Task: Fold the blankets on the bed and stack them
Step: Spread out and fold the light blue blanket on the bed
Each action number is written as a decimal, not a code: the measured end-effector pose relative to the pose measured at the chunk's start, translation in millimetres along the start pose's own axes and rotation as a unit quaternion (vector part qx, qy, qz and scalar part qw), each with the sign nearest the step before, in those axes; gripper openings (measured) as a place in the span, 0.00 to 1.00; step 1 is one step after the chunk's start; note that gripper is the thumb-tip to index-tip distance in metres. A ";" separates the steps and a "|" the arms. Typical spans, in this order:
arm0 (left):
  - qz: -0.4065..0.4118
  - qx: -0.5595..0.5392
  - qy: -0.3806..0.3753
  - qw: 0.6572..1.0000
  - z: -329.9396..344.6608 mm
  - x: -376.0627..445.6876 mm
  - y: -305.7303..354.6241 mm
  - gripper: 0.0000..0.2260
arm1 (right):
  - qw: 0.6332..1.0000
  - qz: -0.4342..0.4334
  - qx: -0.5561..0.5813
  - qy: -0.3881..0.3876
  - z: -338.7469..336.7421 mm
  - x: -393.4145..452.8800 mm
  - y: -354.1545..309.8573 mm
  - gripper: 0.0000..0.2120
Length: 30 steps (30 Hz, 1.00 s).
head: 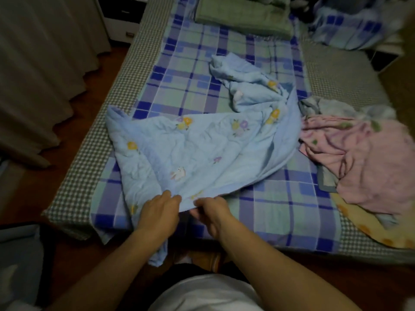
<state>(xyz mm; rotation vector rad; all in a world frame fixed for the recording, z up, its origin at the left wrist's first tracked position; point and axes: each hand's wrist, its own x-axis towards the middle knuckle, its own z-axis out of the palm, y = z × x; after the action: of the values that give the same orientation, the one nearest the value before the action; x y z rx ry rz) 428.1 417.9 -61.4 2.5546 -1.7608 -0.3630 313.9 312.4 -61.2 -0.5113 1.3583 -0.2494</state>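
Observation:
A light blue blanket with small flowers (202, 144) lies rumpled across the middle of the bed, its near part hanging over the bed's front edge. My left hand (158, 213) and my right hand (212, 212) grip its near edge side by side, almost touching. A pink blanket (363, 158) lies crumpled on the right, partly over a yellow one (368, 225). A folded green blanket (242, 17) sits at the far end of the bed.
The bed carries a blue and green plaid sheet (184, 70) over a checked mattress (105, 122). A plaid pillow (350, 30) lies at the far right. Curtains (40, 63) hang on the left above a wooden floor (74, 131).

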 end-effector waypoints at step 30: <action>-0.190 -0.033 -0.060 0.979 -188.4 72.6 28.7 0.18 | 0.941 0.036 0.242 0.232 -102.9 117.9 -137.7 0.20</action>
<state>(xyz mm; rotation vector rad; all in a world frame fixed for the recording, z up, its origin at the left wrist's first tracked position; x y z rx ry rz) 463.8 318.4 113.0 2.8669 -1.2521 -0.5819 255.0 118.2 -108.9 0.0199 1.6958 -0.6548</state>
